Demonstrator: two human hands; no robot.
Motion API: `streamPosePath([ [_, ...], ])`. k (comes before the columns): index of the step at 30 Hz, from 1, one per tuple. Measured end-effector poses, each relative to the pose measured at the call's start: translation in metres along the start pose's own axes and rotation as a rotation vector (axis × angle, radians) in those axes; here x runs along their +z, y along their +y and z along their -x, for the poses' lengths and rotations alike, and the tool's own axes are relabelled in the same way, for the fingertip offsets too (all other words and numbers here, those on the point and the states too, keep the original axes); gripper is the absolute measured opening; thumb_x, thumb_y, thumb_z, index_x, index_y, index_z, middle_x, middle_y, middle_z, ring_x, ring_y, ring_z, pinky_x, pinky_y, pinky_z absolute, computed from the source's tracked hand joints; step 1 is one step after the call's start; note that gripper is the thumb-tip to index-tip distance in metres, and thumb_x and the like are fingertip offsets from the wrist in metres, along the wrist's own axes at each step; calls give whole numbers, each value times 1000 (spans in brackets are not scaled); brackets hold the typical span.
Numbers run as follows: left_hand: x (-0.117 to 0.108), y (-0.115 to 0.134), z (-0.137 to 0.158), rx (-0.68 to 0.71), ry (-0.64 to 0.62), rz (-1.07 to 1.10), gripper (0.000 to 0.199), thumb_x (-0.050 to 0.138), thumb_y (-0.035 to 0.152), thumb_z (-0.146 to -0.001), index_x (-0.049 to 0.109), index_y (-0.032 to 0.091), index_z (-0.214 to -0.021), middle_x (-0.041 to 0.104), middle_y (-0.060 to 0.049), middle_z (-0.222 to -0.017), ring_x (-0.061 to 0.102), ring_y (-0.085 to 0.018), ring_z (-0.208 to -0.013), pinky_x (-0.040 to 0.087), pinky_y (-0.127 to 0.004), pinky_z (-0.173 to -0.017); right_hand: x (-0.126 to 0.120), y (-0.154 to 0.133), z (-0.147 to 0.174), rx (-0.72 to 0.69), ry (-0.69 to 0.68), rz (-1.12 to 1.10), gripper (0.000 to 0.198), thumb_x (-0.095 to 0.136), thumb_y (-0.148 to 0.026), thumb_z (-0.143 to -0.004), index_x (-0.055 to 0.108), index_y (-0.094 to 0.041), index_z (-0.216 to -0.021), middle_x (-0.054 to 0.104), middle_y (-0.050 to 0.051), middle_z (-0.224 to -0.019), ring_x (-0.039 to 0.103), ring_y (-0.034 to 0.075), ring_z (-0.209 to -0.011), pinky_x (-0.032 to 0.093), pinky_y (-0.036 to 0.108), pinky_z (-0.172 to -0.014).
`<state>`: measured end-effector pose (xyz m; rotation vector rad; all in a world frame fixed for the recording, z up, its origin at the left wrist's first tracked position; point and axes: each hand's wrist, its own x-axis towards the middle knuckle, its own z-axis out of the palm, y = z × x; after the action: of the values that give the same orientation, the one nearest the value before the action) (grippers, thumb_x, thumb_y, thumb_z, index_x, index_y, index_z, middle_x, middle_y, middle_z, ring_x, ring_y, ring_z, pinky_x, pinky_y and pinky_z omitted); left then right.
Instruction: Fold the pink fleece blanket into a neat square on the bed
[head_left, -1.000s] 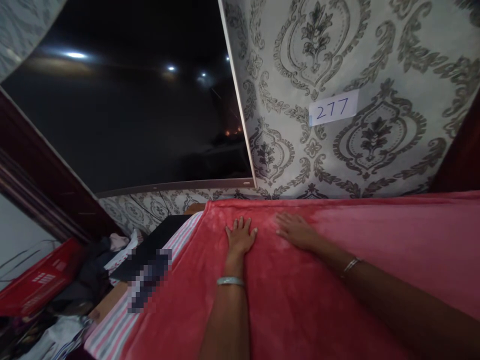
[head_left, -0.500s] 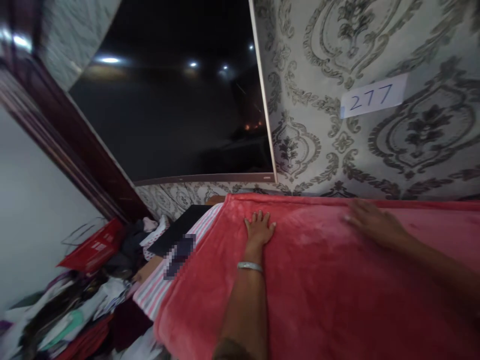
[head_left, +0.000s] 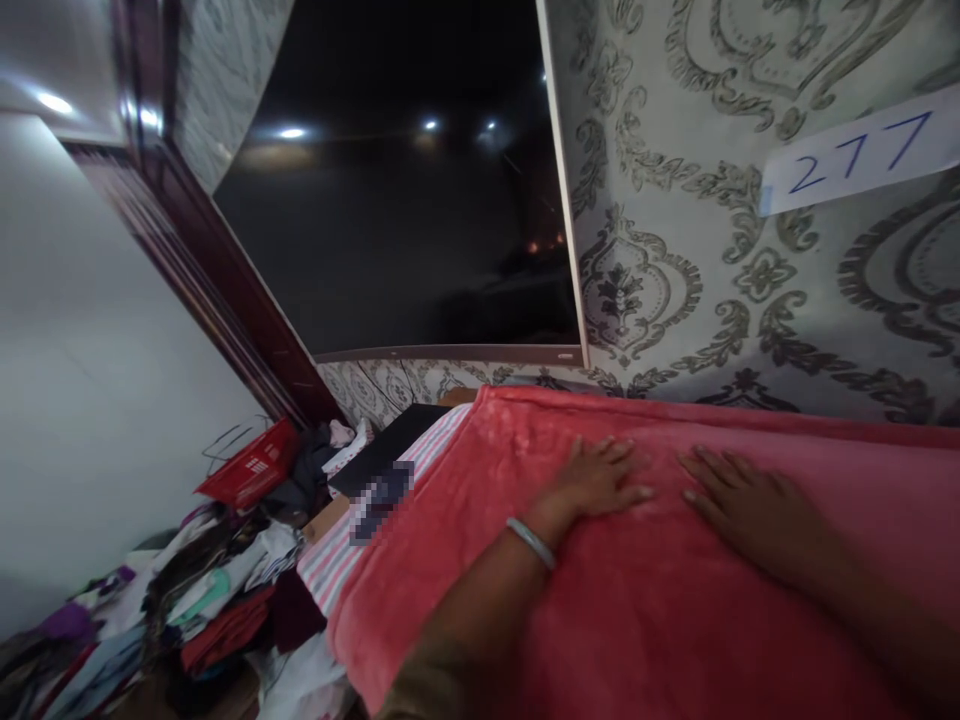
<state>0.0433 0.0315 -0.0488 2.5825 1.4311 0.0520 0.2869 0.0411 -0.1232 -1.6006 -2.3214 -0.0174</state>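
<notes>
Red blanket: left hand has shifted right, near right hand. Both flat, open, gripping nothing; seemingly pressing one stretch now.

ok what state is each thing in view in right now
blanket, spread out, slightly rippled
left hand, open, palm down on the blanket
right hand, open, palm down on the blanket
tv, screen dark
clothes, heaped loosely
paper, stuck up, marked 277
</notes>
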Motion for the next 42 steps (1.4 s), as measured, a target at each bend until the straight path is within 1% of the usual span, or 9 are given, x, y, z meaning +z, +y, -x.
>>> streamPosePath([
  [2,-8,-36,8,-121,4,-44,65,33,62,-101,28,36,-161,21,0,-171,15,-26,-158,4,-60,-126,1,0,0,3,0,-17,77,23,-59,-90,52,-21,-150,39,9,-159,36,41,-145,36,66,-113],
  [7,-41,-128,41,-632,67,-116,61,28,53,-103,26,34,-162,19,3,-171,13,-24,-158,8,-56,-127,6,4,1,-16,-11,-36,75,25,-59,-89,55,-25,-148,41,8,-158,33,41,-147,35,69,-112],
  [13,-47,-167,46,-833,105,-131,63,23,53,-103,24,31,-162,17,-2,-172,13,-27,-158,18,-64,-123,8,3,2,-18,63,-48,74,28,-56,-87,55,-21,-147,45,10,-156,39,41,-143,36,69,-112],
  [18,-50,-170,41,-883,96,-149,60,27,54,-102,31,36,-160,24,0,-170,19,-29,-157,20,-64,-122,1,-2,3,-12,34,-41,77,24,-57,-89,53,-19,-149,44,9,-156,37,40,-145,35,69,-112],
  [23,-62,-142,19,-874,131,-214,60,34,49,-102,45,21,-153,43,-18,-160,30,-39,-151,10,-72,-119,-8,-11,5,27,-6,-41,79,21,-59,-90,50,-18,-152,37,10,-160,32,40,-148,31,67,-115],
  [26,-54,-119,6,-735,132,-206,62,31,54,-102,38,27,-157,34,-10,-166,23,-31,-155,12,-62,-124,-11,-14,5,42,-16,5,81,15,-58,-92,50,-16,-152,35,10,-161,32,40,-148,29,65,-117],
  [29,-38,-108,5,-639,95,-125,64,29,58,-102,29,33,-161,21,-2,-171,12,-28,-158,9,-62,-125,-13,-15,6,23,-16,24,79,17,-57,-93,49,-16,-152,37,11,-160,34,39,-147,31,64,-116],
  [38,-28,-115,11,-627,150,-63,64,27,52,-103,27,27,-162,16,-3,-172,11,-27,-159,11,-63,-125,-13,-13,4,47,-69,44,78,19,-58,-94,41,-18,-157,32,9,-163,29,37,-150,29,62,-118],
  [42,-29,-112,12,-720,258,-82,60,26,42,-104,28,24,-162,15,-6,-172,14,-26,-158,17,-58,-125,-13,-11,2,70,-97,25,79,18,-58,-94,39,-17,-159,31,10,-163,27,36,-151,27,61,-119],
])
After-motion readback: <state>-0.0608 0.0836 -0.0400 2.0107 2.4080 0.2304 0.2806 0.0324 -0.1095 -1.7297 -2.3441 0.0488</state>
